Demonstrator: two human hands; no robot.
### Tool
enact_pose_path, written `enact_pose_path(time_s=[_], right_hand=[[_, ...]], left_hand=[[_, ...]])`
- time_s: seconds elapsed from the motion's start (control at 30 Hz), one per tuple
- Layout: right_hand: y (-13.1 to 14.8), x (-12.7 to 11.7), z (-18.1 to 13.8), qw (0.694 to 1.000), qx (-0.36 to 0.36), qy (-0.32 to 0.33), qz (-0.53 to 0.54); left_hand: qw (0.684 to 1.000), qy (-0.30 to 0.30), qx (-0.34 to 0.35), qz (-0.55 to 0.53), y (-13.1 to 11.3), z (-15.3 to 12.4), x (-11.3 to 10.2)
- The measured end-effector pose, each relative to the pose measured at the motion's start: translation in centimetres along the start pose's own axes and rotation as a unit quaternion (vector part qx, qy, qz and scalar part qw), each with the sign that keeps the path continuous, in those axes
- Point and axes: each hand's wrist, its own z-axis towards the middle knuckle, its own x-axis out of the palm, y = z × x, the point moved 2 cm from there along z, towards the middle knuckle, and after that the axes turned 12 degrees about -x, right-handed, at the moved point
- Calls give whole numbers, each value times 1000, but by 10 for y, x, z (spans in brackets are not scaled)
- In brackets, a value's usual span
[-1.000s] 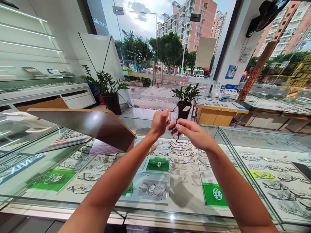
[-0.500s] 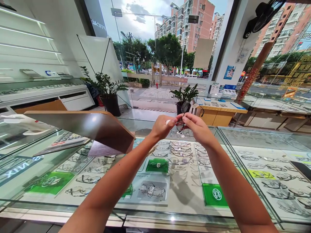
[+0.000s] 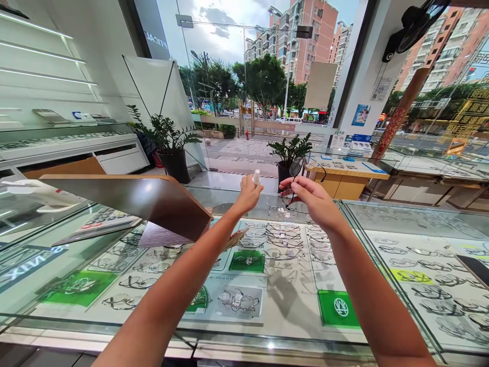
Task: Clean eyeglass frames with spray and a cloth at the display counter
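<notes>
Both arms reach out over a glass display counter [image 3: 290, 326]. My left hand [image 3: 248, 193] is closed around a small white bottle [image 3: 256, 177] whose tip points up above the fingers. My right hand [image 3: 310, 196] pinches a pair of dark-framed glasses [image 3: 295, 172], held upright with one lens above the fingers and the temples hanging to the right. The two hands are a short gap apart, above the back edge of the counter.
Rows of glasses lie under the counter glass, with green brand cards [image 3: 338, 307]. A tilted mirror on a wooden stand [image 3: 153, 201] sits to the left, beside a calculator [image 3: 105, 220]. Potted plants [image 3: 170, 140] stand by the shop window. Another glass counter [image 3: 431, 239] runs to the right.
My hands were together at the glasses; now the left hand has drawn away to the left with the white bottle upright. The right hand has raised the glasses slightly.
</notes>
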Motion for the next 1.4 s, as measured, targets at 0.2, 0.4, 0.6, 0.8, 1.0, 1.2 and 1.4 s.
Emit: enact_pose_path(time_s=[0.2,0.4,0.6,0.8,1.0,1.2,1.4], right_hand=[[2,1,0,1000,-2,9,-9],[1,1,0,1000,2,15,1],[3,1,0,1000,0,17,-6],[5,1,0,1000,2,25,-6],[5,1,-1,1000,1,26,-2],[10,0,-1,1000,-7,24,-3],[14,-3,-2,1000,-23,18,10]], left_hand=[[994,53,-42,82,45,14,12],[980,92,-82,159,68,16,15],[971,114,-88,189,75,17,22],[968,123,-98,195,81,19,23],[967,126,-108,194,77,17,19],[977,54,-94,185,51,8,5],[982,-58,-22,179,-14,-26,-44]])
